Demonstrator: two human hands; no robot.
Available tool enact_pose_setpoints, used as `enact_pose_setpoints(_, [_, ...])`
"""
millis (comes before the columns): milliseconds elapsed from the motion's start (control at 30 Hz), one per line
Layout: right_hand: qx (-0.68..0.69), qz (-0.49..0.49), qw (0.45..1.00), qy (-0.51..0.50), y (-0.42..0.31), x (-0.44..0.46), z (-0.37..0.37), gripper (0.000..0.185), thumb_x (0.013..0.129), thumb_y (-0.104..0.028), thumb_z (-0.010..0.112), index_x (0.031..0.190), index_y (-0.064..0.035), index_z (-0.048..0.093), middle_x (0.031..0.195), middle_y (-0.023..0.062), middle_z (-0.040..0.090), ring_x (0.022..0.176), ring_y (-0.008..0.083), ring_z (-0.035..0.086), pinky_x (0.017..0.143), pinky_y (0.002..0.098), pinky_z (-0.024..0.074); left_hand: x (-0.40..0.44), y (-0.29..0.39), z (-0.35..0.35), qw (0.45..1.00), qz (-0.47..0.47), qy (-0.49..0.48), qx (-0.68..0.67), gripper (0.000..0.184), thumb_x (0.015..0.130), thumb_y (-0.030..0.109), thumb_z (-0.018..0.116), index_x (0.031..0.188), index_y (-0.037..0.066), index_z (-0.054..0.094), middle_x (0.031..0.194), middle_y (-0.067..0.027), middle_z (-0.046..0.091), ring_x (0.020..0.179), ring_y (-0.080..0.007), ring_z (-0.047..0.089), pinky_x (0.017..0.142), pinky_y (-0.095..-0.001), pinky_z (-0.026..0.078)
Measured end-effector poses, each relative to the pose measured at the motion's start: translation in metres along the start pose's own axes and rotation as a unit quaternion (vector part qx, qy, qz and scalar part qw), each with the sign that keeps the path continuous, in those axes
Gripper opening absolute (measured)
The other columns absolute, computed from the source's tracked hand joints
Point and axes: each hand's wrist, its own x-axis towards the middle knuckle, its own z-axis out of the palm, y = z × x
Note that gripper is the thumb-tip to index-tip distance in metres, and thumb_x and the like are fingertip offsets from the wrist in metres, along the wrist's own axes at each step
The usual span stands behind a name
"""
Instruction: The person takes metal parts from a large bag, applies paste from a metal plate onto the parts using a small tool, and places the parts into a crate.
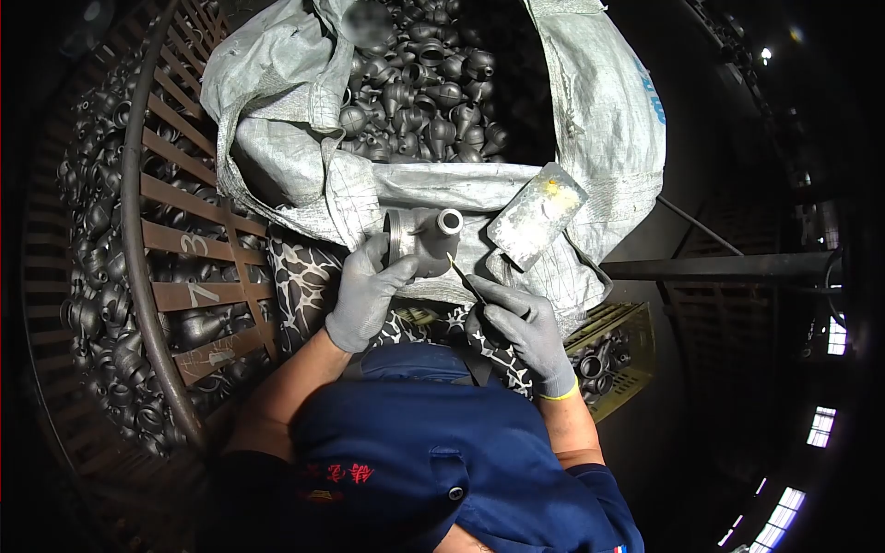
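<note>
My left hand, in a grey glove, is closed round a dark grey metal casting with a wide ribbed end at the left and a short round outlet pointing up. My right hand, gloved the same, pinches a thin stick-like tool. The tool's pale tip meets or nearly meets the casting's right side; whether it touches I cannot tell. Just right of the casting, a flat metal plate with whitish and yellow smears rests on the front of a white woven sack.
Many dark castings fill the open sack. At the left stands a rusty slatted metal cage heaped with castings. A yellow crate with more parts sits at the lower right, below a dark horizontal bar.
</note>
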Motion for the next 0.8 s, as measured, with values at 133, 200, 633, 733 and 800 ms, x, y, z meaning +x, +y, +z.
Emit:
enact_pose_setpoints(133, [-0.018, -0.018, 1.000, 0.006, 0.000, 0.001, 0.002, 0.038, 0.092, -0.004, 0.055, 0.130, 0.0013, 0.054, 0.089, 0.0053, 0.067, 0.081, 0.0068, 0.059, 0.076, 0.0209, 0.0464, -0.003, 0.007, 0.002, 1.000, -0.008, 0.010, 0.025, 0.035, 0.085, 0.003, 0.061, 0.117, -0.007, 0.052, 0.103, -0.0100, 0.065, 0.094, -0.0146, 0.063, 0.086, -0.0285, 0.050])
enact_pose_setpoints(200, [-0.023, -0.022, 0.999, 0.006, 0.001, 0.001, 0.002, 0.038, 0.092, -0.004, 0.055, 0.130, 0.0012, 0.054, 0.090, 0.0055, 0.068, 0.082, 0.0068, 0.059, 0.077, 0.0210, 0.0464, -0.002, 0.004, -0.002, 1.000, 0.006, 0.001, 0.013, 0.036, 0.083, 0.003, 0.058, 0.117, -0.008, 0.052, 0.102, -0.0115, 0.065, 0.093, -0.0162, 0.064, 0.085, -0.0287, 0.050])
enact_pose_setpoints(633, [-0.120, -0.065, 0.990, 0.025, 0.008, 0.009, 0.012, 0.040, 0.090, -0.002, 0.054, 0.130, 0.0019, 0.054, 0.102, 0.0067, 0.068, 0.089, 0.0080, 0.060, 0.082, 0.0232, 0.0472, 0.004, -0.014, -0.010, 0.985, -0.020, 0.049, -0.164, 0.038, 0.088, 0.008, 0.049, 0.124, -0.004, 0.051, 0.102, -0.0097, 0.064, 0.092, -0.0175, 0.064, 0.087, -0.0320, 0.050])
enact_pose_setpoints(733, [-0.142, -0.055, 0.988, 0.032, 0.012, 0.011, 0.013, 0.041, 0.089, -0.001, 0.054, 0.130, 0.0007, 0.055, 0.108, 0.0079, 0.068, 0.095, 0.0096, 0.061, 0.086, 0.0248, 0.0470, 0.003, -0.005, 0.004, 0.987, -0.004, 0.038, -0.158, 0.030, 0.086, 0.001, 0.051, 0.115, -0.005, 0.056, 0.097, -0.0087, 0.066, 0.088, -0.0143, 0.063, 0.087, -0.0277, 0.048])
enact_pose_setpoints(800, [-0.160, -0.067, 0.984, 0.043, 0.014, 0.014, 0.013, 0.041, 0.089, -0.001, 0.055, 0.129, 0.0003, 0.055, 0.111, 0.0086, 0.068, 0.098, 0.0110, 0.062, 0.088, 0.0260, 0.0470, 0.000, 0.004, 0.011, 0.988, -0.002, 0.020, -0.154, 0.038, 0.083, -0.002, 0.053, 0.121, -0.006, 0.052, 0.104, -0.0089, 0.065, 0.094, -0.0145, 0.062, 0.092, -0.0277, 0.045])
